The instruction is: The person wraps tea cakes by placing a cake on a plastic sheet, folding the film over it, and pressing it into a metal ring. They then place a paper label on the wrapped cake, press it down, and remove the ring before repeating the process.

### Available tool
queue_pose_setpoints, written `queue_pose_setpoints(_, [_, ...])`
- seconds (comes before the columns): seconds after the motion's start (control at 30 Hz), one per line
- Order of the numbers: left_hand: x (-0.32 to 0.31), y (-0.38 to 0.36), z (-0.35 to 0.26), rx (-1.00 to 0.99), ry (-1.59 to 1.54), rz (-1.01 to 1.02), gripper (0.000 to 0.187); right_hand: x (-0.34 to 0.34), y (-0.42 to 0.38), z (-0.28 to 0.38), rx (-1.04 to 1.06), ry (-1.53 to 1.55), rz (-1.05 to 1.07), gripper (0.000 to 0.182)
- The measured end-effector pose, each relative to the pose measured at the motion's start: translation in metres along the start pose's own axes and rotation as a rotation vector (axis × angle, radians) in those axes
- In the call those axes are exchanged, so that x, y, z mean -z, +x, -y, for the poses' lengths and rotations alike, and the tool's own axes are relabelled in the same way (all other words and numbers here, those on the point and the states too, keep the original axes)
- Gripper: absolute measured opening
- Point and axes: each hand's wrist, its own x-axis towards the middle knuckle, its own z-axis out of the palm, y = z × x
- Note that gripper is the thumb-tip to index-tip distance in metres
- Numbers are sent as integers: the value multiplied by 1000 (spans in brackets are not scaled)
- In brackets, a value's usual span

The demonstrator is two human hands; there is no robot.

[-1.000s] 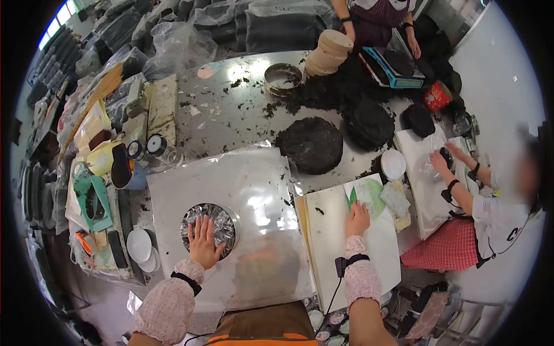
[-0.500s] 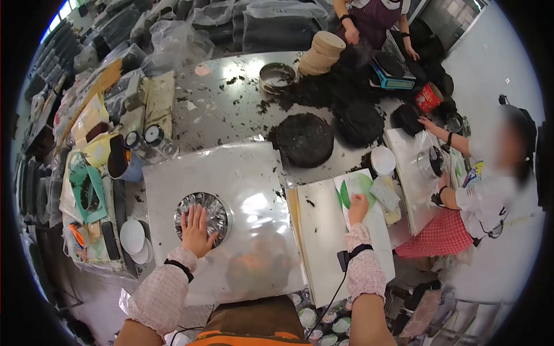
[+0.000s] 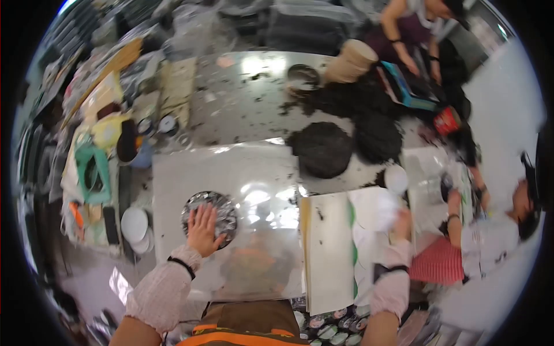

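Note:
My left hand [image 3: 203, 229] lies flat, fingers apart, on a round foil-covered disc [image 3: 225, 205] with a shiny, crinkled top. The disc rests on a smooth metal sheet [image 3: 173, 173]. To the right, my right hand [image 3: 402, 225] is smeared by motion, its fingers drawn together at the edge of a white paper sheet [image 3: 378, 209] that bends up towards it. Beneath lies a stack of white paper [image 3: 329, 248] with green printing showing along one side. A white round lid [image 3: 396, 179] sits just beyond the paper.
Dark round cakes [image 3: 323, 150] and loose dark leaves lie beyond the metal sheet. Stacked pale rings [image 3: 351, 62] and a blue scale [image 3: 407, 86] stand farther back. At left are a green holder [image 3: 92, 176] and white dishes [image 3: 134, 225]. Two co-workers are at the right.
My right hand has moved right from the green-printed paper, and the sheet's edge has come up with it. My left hand stays on the foil-covered disc. The whole view has shifted slightly.

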Motion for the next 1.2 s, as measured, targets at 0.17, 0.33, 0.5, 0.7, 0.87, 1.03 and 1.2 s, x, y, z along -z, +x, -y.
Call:
queue_pose_setpoints(0.17, [2, -1, 2, 15, -29, 0, 82, 31, 0, 67, 51, -362, -515, 47])
queue_pose_setpoints(0.33, [-2, -3, 3, 21, -43, -32, 80, -233, -188, 236, 636, -435, 431, 69])
queue_pose_setpoints(0.5, [-14, -4, 11, -55, -206, -132, 55, -332, -306, 345, 1292, -310, 927, 91])
queue_pose_setpoints(0.7, [-37, -10, 19, -61, -429, -127, 55, -345, -317, 359, 1238, -244, 1024, 88])
queue_pose_setpoints(0.87, [-16, -5, 16, -32, -496, -22, 59, -403, -315, 365, 525, 322, 1143, 88])
queue_pose_setpoints(1.03, [31, -37, 44, 356, -891, -232, 48, -405, -331, 357, 1257, -255, 1143, 77])
queue_pose_setpoints(1.2, [25, -8, 71, 501, -677, -157, 43, -414, -345, 367, 1342, -457, 1129, 70])
